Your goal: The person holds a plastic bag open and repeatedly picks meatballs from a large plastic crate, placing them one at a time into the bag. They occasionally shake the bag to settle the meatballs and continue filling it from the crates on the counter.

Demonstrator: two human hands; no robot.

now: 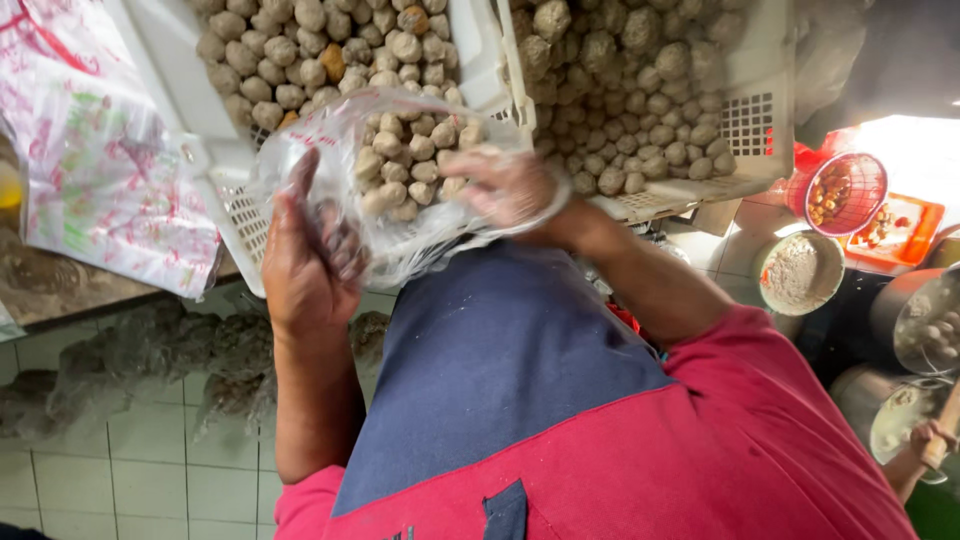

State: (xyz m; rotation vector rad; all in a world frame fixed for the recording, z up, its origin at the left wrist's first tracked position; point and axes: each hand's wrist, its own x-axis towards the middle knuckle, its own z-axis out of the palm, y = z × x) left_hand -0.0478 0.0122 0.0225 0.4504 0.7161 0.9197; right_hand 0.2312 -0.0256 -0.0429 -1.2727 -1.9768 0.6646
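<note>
- Clear plastic bag [400,170], part full of brownish meatballs [405,150], hangs between both hands over the front edge of the left white perforated crate [235,215].
- Left hand [305,250] grips the bag's side, fingers closed on the film; right hand [505,188] is blurred at the mouth, so I cannot tell its grip.
- Thin film could slip or tear under the weight (it looks stretched), spilling meatballs down the blue apron [490,370] to the tiled wall [130,470] below.
- Second crate [745,125] sits just right, heaped high; a knock might roll some off.

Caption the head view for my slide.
Both hands, left hand and right hand, hold a clear plastic bag of beige meatballs.
</note>
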